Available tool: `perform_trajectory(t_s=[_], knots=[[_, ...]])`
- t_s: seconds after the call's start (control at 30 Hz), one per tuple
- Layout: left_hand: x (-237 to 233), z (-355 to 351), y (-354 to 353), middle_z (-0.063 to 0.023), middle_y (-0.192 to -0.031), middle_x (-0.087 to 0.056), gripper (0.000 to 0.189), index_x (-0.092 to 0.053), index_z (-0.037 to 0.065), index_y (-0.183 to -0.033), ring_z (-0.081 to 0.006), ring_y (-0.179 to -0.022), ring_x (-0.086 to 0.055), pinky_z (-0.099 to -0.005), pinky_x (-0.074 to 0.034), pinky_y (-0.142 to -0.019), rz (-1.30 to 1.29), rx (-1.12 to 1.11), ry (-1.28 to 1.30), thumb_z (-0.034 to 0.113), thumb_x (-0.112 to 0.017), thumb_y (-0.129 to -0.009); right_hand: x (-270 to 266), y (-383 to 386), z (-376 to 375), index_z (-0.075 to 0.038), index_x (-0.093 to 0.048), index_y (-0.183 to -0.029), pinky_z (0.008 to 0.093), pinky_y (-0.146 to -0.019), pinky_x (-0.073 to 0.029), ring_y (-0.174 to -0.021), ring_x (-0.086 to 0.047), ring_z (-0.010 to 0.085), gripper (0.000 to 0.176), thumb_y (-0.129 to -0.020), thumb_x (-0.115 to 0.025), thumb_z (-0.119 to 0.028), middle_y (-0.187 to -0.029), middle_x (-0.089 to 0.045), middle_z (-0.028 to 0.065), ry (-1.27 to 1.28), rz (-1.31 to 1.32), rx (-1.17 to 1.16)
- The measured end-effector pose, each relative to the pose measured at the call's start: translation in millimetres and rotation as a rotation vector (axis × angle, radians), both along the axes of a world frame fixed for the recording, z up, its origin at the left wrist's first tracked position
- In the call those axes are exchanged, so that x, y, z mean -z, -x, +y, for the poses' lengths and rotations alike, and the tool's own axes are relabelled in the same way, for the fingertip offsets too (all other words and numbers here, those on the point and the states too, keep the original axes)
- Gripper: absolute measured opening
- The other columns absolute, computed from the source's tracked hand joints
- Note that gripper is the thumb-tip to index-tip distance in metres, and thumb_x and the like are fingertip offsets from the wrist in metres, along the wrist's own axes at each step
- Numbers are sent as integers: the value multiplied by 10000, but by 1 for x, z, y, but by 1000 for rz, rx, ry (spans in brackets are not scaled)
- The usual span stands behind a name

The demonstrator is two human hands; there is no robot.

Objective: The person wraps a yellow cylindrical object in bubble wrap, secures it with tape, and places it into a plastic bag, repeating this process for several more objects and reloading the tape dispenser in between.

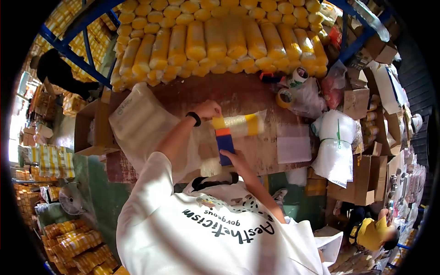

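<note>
A flat dark blue piece [225,149] with an orange band and a yellow end lies across the middle of the worktable. My right hand [234,160] is closed round its near end, fingers along the blue side. At the far, yellow end, my left hand [208,110], with a black band on the wrist, has its fingertips pinched together at the edge. Just right of that end is a clear-wrapped packet [245,123] with a yellow stripe. A large translucent plastic sheet [144,119] spreads under and beside my left arm.
Yellow wrapped rolls [206,41] are stacked along the table's back. Tape rolls [284,97] sit at the back right, near a tied white bundle [337,137]. A cardboard box [94,126] stands left. One person [59,71] is far left, another [371,233] lower right.
</note>
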State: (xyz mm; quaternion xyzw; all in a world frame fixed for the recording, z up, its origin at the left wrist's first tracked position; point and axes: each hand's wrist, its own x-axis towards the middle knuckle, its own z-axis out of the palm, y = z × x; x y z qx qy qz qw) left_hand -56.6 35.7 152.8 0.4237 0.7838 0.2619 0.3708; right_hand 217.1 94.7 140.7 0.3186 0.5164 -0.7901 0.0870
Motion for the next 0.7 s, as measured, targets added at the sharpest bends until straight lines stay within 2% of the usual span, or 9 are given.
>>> perform_trajectory(t_s=[0.1,0.2,0.37,0.5,0.57,0.6,0.7], knots=[[0,5,-4,-94,-820,-679,195,-685,14,-858,-197,-730,-618,-352,-484,-664,-5,-42,74,177,-710,-754,4,3,6,48,-636,-980,289,-644,-516,-697,-665,193,394,-791,-739,-282,-821,-672,98,9,-21,41],[27,7,1,-95,-784,-691,181,-701,34,-823,-208,-658,-633,-339,-484,-599,9,-1,-44,173,-714,-708,2,5,4,47,-634,-984,290,-644,-515,-698,-665,192,394,-793,-736,-282,-824,-672,101,60,-62,61],[45,10,0,-93,-762,-694,190,-705,53,-797,-213,-699,-650,-345,-492,-643,3,21,-56,211,-705,-692,0,4,-3,44,-643,-952,285,-637,-514,-699,-665,186,376,-804,-723,-291,-809,-673,101,3,-72,46],[58,6,-1,-101,-719,-681,172,-685,39,-738,-213,-687,-643,-339,-494,-646,-18,-2,-144,203,-698,-685,29,2,2,24,-658,-915,275,-619,-499,-682,-651,162,407,-794,-724,-359,-793,-669,80,-98,-132,-1],[55,0,-6,-104,-725,-660,173,-655,39,-734,-221,-691,-629,-339,-489,-641,-146,-108,-75,191,-714,-676,35,1,6,9,-670,-873,271,-605,-478,-653,-624,131,461,-777,-724,-439,-777,-662,58,-75,-130,-9],[54,-2,-8,-105,-728,-650,178,-640,38,-732,-224,-693,-622,-338,-487,-639,-207,-162,-43,185,-722,-671,35,2,7,7,-666,-875,274,-597,-483,-648,-624,134,440,-783,-728,-419,-774,-658,55,-68,-151,-10],[78,-16,-4,-101,-729,-599,220,-585,52,-742,-244,-710,-596,-330,-475,-627,74,-192,-288,172,-751,-661,33,3,7,1,-659,-867,282,-576,-489,-632,-618,136,396,-797,-734,-382,-761,-645,44,-44,-206,-11]])
